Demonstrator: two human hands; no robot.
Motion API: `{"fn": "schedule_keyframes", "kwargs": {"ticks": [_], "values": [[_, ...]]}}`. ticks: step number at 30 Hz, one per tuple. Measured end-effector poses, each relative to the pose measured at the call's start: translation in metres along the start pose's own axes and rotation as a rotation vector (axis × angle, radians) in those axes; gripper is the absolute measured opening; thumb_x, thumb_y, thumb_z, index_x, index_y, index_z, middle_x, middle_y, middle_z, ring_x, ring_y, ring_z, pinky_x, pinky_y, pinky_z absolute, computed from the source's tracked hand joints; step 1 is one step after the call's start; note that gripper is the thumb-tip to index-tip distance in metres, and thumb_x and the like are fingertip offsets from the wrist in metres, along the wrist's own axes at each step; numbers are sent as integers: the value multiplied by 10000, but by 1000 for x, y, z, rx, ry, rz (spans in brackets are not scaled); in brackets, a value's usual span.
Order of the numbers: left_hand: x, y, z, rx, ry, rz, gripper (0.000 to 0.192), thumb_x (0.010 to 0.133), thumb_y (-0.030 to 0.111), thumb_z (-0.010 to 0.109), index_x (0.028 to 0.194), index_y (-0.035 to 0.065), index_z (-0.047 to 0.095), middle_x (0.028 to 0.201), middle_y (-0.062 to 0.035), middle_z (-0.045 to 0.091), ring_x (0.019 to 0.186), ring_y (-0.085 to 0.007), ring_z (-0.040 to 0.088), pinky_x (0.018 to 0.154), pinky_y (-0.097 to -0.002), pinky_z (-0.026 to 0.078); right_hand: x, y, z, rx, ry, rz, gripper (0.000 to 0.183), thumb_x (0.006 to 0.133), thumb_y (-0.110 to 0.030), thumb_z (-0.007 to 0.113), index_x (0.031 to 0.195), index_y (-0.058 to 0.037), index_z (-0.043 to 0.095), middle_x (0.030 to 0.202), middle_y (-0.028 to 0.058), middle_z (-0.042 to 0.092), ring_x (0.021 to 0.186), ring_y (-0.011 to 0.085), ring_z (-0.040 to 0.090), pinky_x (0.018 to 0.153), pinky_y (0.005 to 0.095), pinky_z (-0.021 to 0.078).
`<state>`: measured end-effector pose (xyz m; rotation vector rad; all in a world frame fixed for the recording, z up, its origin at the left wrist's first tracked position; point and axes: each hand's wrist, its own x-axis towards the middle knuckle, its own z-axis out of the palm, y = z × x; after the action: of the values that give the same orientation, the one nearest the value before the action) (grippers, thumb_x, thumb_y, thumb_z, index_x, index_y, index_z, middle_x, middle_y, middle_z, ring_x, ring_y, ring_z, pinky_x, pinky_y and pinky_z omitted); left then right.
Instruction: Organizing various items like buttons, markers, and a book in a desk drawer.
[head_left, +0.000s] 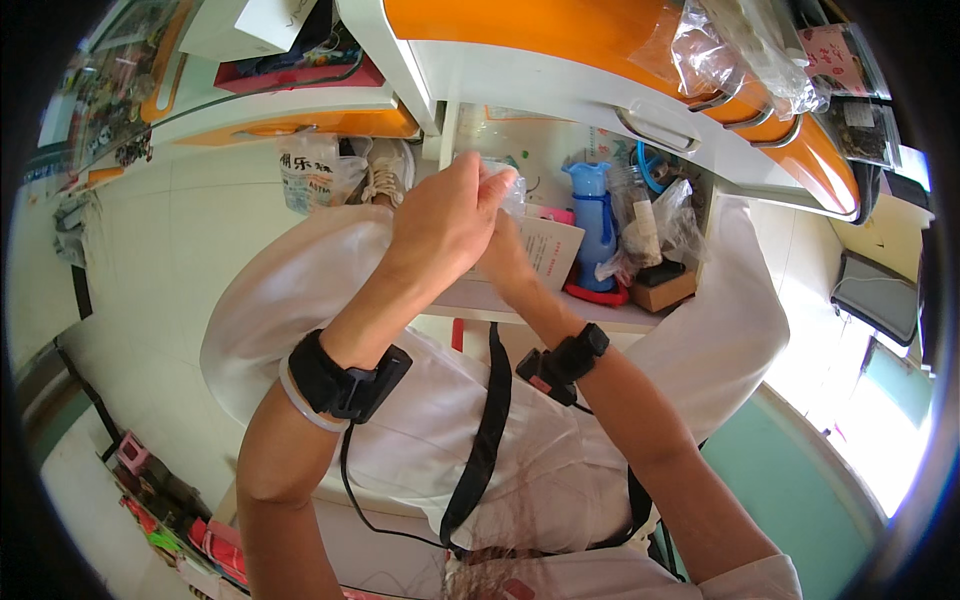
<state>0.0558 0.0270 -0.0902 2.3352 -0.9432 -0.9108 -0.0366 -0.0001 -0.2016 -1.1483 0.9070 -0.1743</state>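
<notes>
My left hand (448, 214) and my right hand (504, 244) meet above an open drawer (540, 315). A piece of clear plastic (516, 196) shows at the fingertips, mostly hidden by the left hand, which is closed on it. The right hand lies partly behind the left, so its fingers are hidden. Below them in the drawer is a printed card or box (551, 247), tilted. To its right stand a blue bottle (594, 225) with a frilled top, a clear plastic bag (675, 217) and a small brown cardboard box (664, 291).
The white and orange desk edge (525, 67) curves above the drawer, with metal handles and plastic bags at the right. A printed plastic bag (309, 176) and a shoe (386, 176) are on the tiled floor at the left. A black strap (480, 457) crosses my lap.
</notes>
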Motion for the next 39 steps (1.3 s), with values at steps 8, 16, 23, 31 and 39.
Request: {"fn": "schedule_keyframes", "kwargs": {"ticks": [8, 16, 23, 31, 39], "values": [[2, -4, -14, -92, 3, 37, 323, 709, 238, 674, 831, 36, 453, 746, -114, 527, 697, -226, 508, 615, -348, 409, 2, 1, -56, -1214, -148, -94, 316, 758, -92, 488, 1039, 48, 453, 938, 248, 558, 756, 353, 593, 625, 403, 492], [3, 1, -28, -129, -61, -37, 344, 643, -94, 413, 952, 51, 457, 817, -152, 528, 806, -299, 517, 683, -351, 405, -28, -11, -90, -1313, -158, -320, 255, 744, -61, 490, 987, 15, 476, 903, 193, 554, 823, 376, 550, 733, 432, 448], [-3, 3, -43, -192, 14, -67, 249, 688, -38, 496, 923, 46, 488, 749, -14, 416, 709, -111, 417, 636, -229, 362, -51, -33, -108, -1266, -118, -658, 339, 609, 96, 520, 935, 5, 523, 915, 132, 528, 877, 326, 509, 754, 366, 445], [-61, 46, -80, -849, -316, -67, 227, 760, 162, 541, 911, -5, 513, 648, 29, 438, 556, -27, 376, 477, -175, 292, -122, -108, -123, -857, 112, -817, 277, 553, 111, 494, 796, -14, 541, 801, 113, 515, 710, 308, 505, 643, 364, 442], [-111, 34, -76, -1606, -243, 228, 228, 776, 210, 557, 903, 39, 475, 693, -6, 482, 578, -80, 431, 547, -213, 349, -179, -157, -127, -1053, 208, -981, 230, 590, 83, 544, 799, -6, 514, 838, 154, 542, 628, 290, 521, 549, 339, 439]]}}
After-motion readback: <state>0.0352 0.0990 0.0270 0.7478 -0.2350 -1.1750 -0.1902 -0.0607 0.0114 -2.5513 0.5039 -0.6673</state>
